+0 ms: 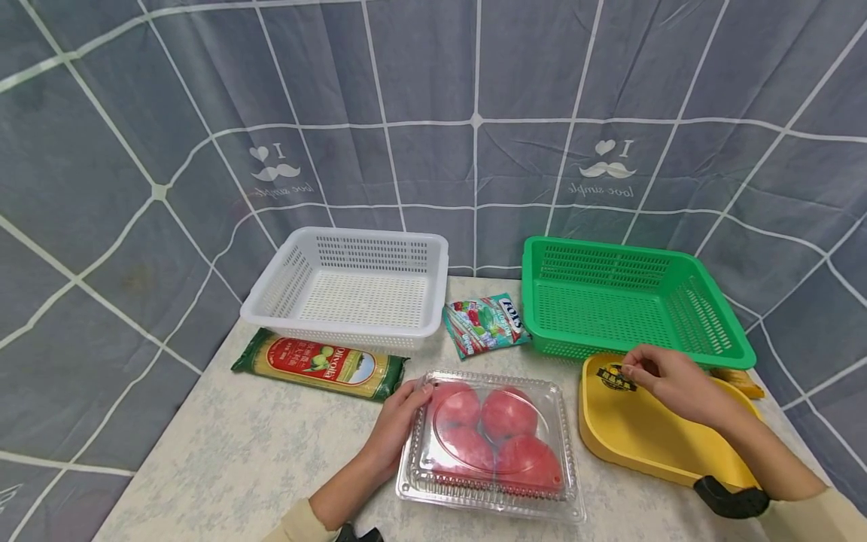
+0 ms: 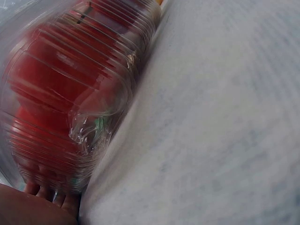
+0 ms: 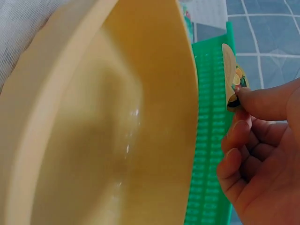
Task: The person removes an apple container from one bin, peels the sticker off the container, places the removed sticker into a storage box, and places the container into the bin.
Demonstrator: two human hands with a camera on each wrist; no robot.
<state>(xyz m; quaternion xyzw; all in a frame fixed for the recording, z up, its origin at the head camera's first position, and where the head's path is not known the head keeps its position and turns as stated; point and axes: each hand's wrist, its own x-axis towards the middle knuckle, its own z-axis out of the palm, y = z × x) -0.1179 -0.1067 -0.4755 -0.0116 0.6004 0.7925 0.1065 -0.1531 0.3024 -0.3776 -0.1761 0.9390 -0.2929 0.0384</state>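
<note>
My left hand [image 1: 396,421] grips the left side of a clear plastic box [image 1: 497,508], thumb on top and fingers at its side or underneath. Several red tomatoes [image 1: 509,412] show through the lid. In the left wrist view the ridged box wall [image 2: 70,84] is close up, with fingertips [image 2: 44,193] against it. My right hand [image 1: 677,382] is over a yellow tray [image 1: 650,467], pinching a dark oval sticker [image 1: 615,378] between thumb and finger. The right wrist view shows the sticker [image 3: 229,77] curling, its pale back partly visible. Nothing else is in that hand.
A white basket [image 1: 369,331] stands at the back left, a green basket [image 1: 718,316] at the back right. Between them lies a candy bag [image 1: 484,324]. A spaghetti packet [image 1: 318,364] lies before the white basket. An orange-yellow packet [image 1: 741,380] sticks out beyond the tray.
</note>
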